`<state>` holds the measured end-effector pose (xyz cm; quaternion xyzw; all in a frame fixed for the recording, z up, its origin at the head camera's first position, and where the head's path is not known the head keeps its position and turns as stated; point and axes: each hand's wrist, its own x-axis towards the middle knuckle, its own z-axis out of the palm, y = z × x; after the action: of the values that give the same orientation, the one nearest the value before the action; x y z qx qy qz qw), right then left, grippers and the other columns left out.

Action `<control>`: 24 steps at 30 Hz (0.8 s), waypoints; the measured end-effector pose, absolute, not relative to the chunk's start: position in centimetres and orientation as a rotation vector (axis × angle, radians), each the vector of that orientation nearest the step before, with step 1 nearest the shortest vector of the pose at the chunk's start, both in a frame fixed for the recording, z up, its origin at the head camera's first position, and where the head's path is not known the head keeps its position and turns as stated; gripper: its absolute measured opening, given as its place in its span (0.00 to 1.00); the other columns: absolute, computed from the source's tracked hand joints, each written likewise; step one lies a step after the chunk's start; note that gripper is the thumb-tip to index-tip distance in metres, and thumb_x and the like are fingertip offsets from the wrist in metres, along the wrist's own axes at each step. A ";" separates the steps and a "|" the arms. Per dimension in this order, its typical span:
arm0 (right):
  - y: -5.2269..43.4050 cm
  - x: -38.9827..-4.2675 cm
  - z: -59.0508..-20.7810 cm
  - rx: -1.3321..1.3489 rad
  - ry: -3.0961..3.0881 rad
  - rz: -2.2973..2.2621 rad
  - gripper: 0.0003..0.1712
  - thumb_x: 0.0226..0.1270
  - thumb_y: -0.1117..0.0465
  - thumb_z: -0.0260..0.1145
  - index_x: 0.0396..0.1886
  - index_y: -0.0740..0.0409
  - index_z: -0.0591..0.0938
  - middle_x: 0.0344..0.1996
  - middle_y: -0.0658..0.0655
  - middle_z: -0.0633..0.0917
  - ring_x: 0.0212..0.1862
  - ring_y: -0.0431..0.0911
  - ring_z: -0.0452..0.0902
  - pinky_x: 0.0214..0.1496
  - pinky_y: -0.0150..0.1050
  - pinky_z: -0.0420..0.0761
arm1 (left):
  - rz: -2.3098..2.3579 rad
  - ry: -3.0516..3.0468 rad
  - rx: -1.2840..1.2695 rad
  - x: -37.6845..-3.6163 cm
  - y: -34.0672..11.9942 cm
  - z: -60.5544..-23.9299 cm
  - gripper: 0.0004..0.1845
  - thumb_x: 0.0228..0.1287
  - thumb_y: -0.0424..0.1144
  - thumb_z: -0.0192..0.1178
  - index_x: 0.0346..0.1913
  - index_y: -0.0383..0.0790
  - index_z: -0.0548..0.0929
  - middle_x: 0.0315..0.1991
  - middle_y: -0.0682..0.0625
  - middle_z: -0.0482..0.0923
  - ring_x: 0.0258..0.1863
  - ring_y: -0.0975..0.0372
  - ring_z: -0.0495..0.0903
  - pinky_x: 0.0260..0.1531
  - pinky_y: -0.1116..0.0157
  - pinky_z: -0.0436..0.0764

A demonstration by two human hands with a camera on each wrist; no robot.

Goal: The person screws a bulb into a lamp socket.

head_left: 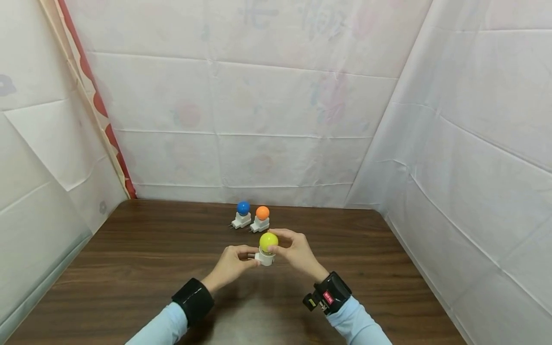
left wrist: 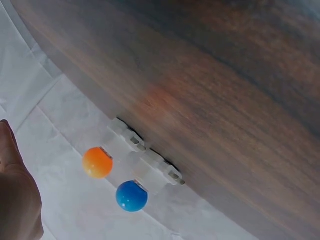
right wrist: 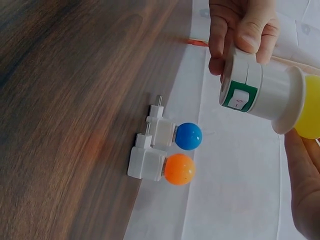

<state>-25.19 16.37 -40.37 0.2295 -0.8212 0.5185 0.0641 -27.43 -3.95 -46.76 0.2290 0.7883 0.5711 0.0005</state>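
Observation:
In the head view, my left hand (head_left: 233, 262) pinches the plug side of a white plug-in lamp socket (head_left: 265, 259) between thumb and fingers. My right hand (head_left: 297, 251) holds the round yellow bulb (head_left: 268, 241) seated in its top, fingers behind and thumb in front. The right wrist view shows the socket's rocker switch (right wrist: 239, 99) in a green surround, and the left thumb pressed on the socket body. There the yellow bulb (right wrist: 312, 107) is partly cut off by the frame edge. Only part of a hand (left wrist: 17, 195) enters the left wrist view.
Behind the hands, a blue bulb (head_left: 243, 208) and an orange bulb (head_left: 262, 212) stand upright in white plug-in sockets, side by side on the dark wooden table (head_left: 142, 268). White sheeting (head_left: 267, 158) hangs along the table's back and both sides.

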 end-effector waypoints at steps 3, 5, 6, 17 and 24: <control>16.2 -24.5 -39.4 0.693 -2.489 1.598 0.24 0.55 0.62 0.68 0.53 0.62 0.77 0.49 0.60 0.81 0.48 0.52 0.78 0.45 0.34 0.81 | 1.796 2.462 0.726 -27.4 -4.0 -46.8 0.16 0.50 0.39 0.69 0.43 0.38 0.84 0.40 0.45 0.84 0.37 0.61 0.82 0.35 0.68 0.82; 16.1 -24.1 -38.8 0.695 -2.506 1.614 0.24 0.55 0.64 0.68 0.54 0.64 0.76 0.49 0.62 0.80 0.48 0.54 0.78 0.45 0.34 0.81 | 1.784 2.460 0.721 -27.4 -4.0 -46.8 0.15 0.50 0.38 0.68 0.43 0.39 0.84 0.41 0.45 0.84 0.38 0.62 0.82 0.35 0.69 0.82; 16.0 -23.9 -38.5 0.696 -2.517 1.617 0.24 0.56 0.65 0.67 0.54 0.65 0.76 0.49 0.62 0.80 0.48 0.54 0.78 0.46 0.34 0.81 | 1.777 2.459 0.719 -27.4 -4.0 -46.7 0.15 0.50 0.38 0.68 0.43 0.39 0.84 0.41 0.45 0.84 0.38 0.62 0.82 0.35 0.70 0.82; 16.5 -23.8 -38.1 0.960 -2.560 1.675 0.27 0.65 0.69 0.57 0.64 0.68 0.64 0.62 0.65 0.70 0.63 0.57 0.65 0.61 0.55 0.68 | 1.720 2.406 0.813 -25.5 -4.2 -43.6 0.14 0.53 0.30 0.64 0.45 0.31 0.82 0.41 0.40 0.82 0.40 0.54 0.82 0.36 0.70 0.82; 16.9 -25.0 -39.9 0.994 -2.559 1.688 0.26 0.67 0.67 0.56 0.64 0.65 0.66 0.61 0.64 0.71 0.60 0.56 0.70 0.59 0.51 0.72 | 1.743 2.373 0.822 -26.4 -4.2 -45.5 0.15 0.53 0.34 0.65 0.45 0.32 0.82 0.41 0.41 0.82 0.39 0.57 0.82 0.36 0.69 0.82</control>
<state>-24.97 16.88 -39.87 0.3082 -0.7934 0.5233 -0.0406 -26.45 -4.21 -45.54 0.2687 0.7755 0.5698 0.0422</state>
